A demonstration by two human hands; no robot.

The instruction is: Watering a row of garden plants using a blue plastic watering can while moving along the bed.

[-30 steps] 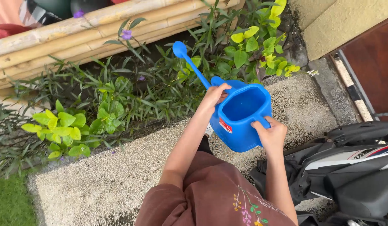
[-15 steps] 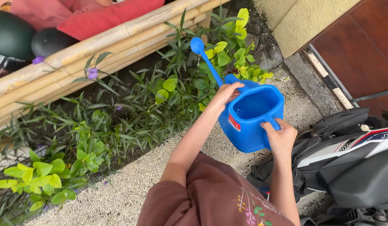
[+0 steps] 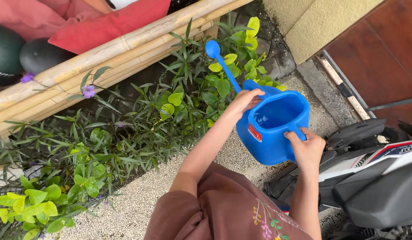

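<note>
A blue plastic watering can [image 3: 270, 131] is held out in front of me at chest height, with water in its open top. Its long spout [image 3: 221, 62] points up and away over the green plants [image 3: 188, 102] in the bed. My left hand [image 3: 244, 101] grips the can's front rim at the base of the spout. My right hand [image 3: 307, 149] is closed around the handle at the can's near side.
A bamboo fence [image 3: 112, 51] runs along the back of the plant bed, with red cushions [image 3: 104, 24] behind it. A pebbled path [image 3: 139, 200] lies under me. A parked motorbike [image 3: 370, 178] stands close on my right, beside a wall corner [image 3: 312, 22].
The view has swung left to right along the bed and the can has shifted slightly right and forward. Both hands keep the same grip.
</note>
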